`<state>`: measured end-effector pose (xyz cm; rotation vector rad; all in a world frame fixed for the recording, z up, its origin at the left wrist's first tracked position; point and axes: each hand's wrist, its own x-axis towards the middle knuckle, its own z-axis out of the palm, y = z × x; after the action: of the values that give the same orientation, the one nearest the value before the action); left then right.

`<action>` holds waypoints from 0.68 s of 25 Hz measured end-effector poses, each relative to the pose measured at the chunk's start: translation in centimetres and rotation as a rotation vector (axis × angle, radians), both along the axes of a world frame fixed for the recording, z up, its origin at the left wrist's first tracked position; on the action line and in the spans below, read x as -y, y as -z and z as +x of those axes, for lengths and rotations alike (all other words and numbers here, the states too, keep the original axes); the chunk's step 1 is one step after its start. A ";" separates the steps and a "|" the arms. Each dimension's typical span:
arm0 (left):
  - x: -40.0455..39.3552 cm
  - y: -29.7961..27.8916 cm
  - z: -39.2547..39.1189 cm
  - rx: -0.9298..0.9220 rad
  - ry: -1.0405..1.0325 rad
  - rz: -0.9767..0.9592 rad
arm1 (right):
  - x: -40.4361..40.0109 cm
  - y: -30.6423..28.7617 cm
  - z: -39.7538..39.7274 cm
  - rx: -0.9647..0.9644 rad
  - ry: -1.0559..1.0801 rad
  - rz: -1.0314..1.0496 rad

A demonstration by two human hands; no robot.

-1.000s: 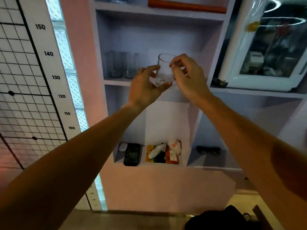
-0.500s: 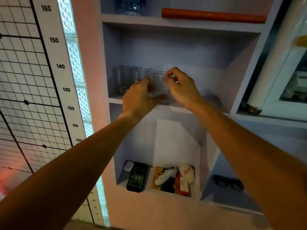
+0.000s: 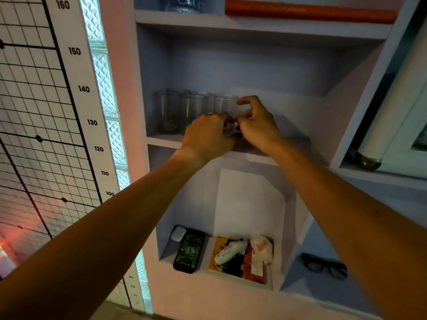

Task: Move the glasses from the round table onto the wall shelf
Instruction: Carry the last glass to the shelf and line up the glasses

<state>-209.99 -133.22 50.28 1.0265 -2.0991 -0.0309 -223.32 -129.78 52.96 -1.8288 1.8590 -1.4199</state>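
Note:
A clear glass stands on the middle wall shelf, with both my hands around its lower part. My left hand wraps its left side and my right hand pinches its right side, index finger curled near the rim. Its base is hidden behind my fingers, so I cannot tell whether it rests fully on the board. To its left, other clear glasses stand grouped at the shelf's left end. The round table is out of view.
An orange tube and a glass jar sit on the top shelf. Below are a phone, a white case, a box with a white device, and dark spectacles. A height chart covers the left wall; a white cabinet door is at right.
Both hands carried the glass from in front of the shelf edge into the middle shelf, down beside the other glasses. The camera moved closer and tilted up.

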 end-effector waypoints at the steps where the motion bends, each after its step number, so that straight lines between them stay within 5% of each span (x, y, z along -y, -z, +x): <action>1: 0.0 -0.1 0.0 0.000 0.009 0.013 | 0.2 0.0 0.0 0.007 -0.007 0.013; 11: -0.4 -0.4 2.3 -0.082 0.064 0.048 | 1.4 -0.3 0.0 0.013 0.053 -0.124; 14: -0.2 -0.3 5.2 -0.187 0.042 0.020 | 1.2 -0.6 2.2 -0.067 -0.075 -0.222; 17: 0.1 0.1 7.7 -0.274 -0.030 -0.001 | 1.4 -0.8 4.5 -0.217 -0.207 -0.097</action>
<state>-202.28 -133.34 50.15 0.9931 -1.8348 -0.1470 -218.86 -131.22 53.81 -2.2285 1.6542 -1.3055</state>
